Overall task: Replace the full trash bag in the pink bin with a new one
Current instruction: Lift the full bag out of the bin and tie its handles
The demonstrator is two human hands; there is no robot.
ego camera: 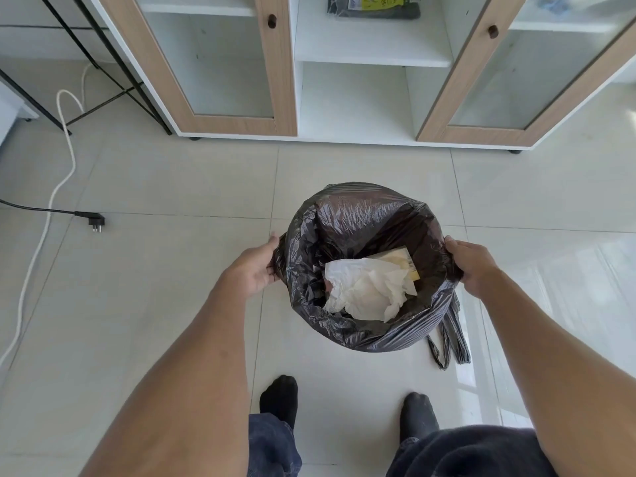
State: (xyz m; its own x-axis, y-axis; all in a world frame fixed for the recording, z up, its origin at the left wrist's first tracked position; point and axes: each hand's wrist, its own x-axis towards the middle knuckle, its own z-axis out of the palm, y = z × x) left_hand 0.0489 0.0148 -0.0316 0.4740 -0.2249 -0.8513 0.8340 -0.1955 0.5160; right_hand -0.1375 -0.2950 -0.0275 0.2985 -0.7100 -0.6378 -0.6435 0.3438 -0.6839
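**Both hands gripping the rim of the full black bag**

2 feet in black socks (280,397) are standing on the pale floor tiles (172,187) at the bottom of the view, with dark jeans (272,445) showing above them. Both bare forearms are reaching forward and down from there.

The left hand (256,266) is pinching the left edge of the black trash bag (364,215), thumb on top and fingers curled under the plastic. The right hand (473,263) is clutching the opposite edge in the same way, so the bag's mouth is being held wide between the 2 hands. The bag is sitting on the floor just ahead of the feet, its top folded outward. The bin beneath is hidden by the plastic.

Inside the bag, crumpled white paper (368,290) is lying on top, and a cream-yellow flat piece (401,258) is poking out behind it. The bag's loose handles (451,339) are trailing down its near right side onto the tiles.

Farther off to the left, a black power plug (93,220) is lying on the floor, and a white cable (51,201) is snaking past it. Beyond the bag, a white cabinet (285,80) with 2 wood-framed glass doors is standing, its open middle shelves holding a dark packet with a yellow label (375,5) at the top edge of the view.
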